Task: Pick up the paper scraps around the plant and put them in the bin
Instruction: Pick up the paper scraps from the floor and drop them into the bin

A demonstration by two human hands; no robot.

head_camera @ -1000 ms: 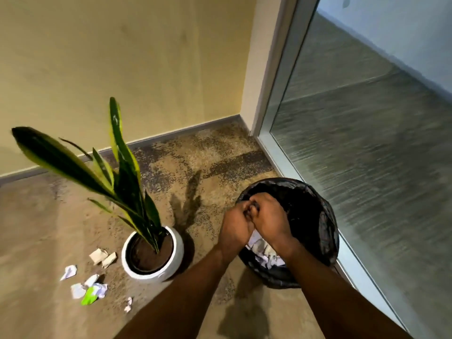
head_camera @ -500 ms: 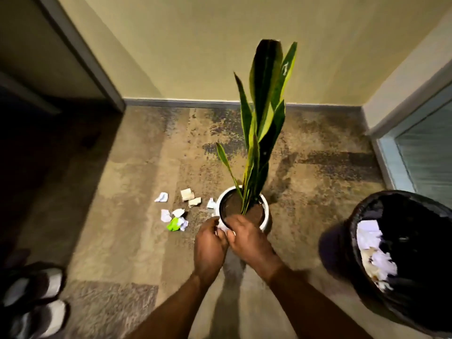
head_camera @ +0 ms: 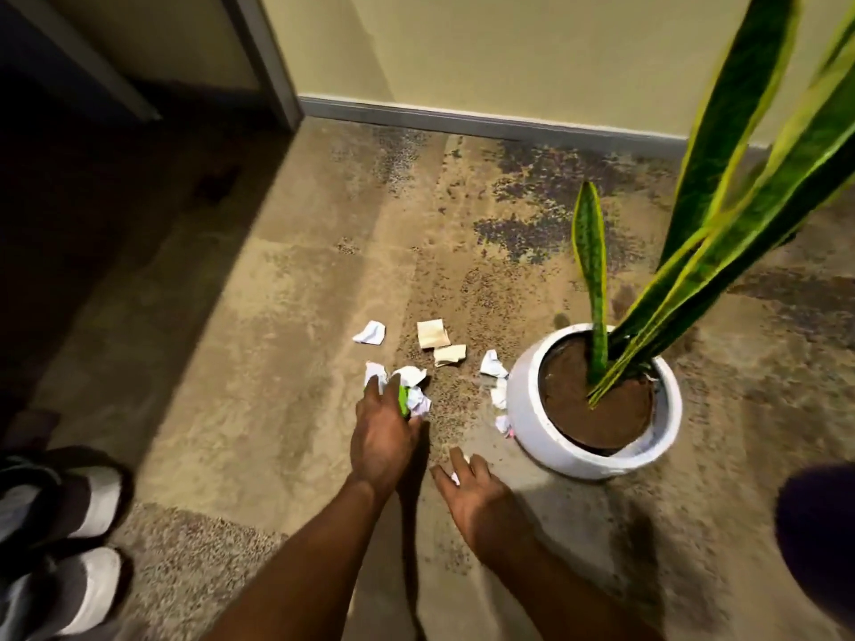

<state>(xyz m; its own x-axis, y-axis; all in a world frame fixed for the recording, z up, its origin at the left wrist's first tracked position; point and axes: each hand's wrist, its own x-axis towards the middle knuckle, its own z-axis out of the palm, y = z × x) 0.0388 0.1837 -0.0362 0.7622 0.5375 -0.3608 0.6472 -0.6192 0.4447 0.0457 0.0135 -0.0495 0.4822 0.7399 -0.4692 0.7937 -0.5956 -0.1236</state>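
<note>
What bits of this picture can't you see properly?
Head view:
Bin: just a dark blurry edge, cut off right.
Green scrap: half hidden by left hand; grip unclear.
Right hand: white bit beneath, too small to tell.
Plant: leaf tips cut off at top.

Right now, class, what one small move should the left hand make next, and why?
Probably close the left hand around the green scrap and the crumpled white scraps touching it. Its straight fingers rest on that cluster, nothing looks gripped yet, and other scraps lie by the white pot.
</note>
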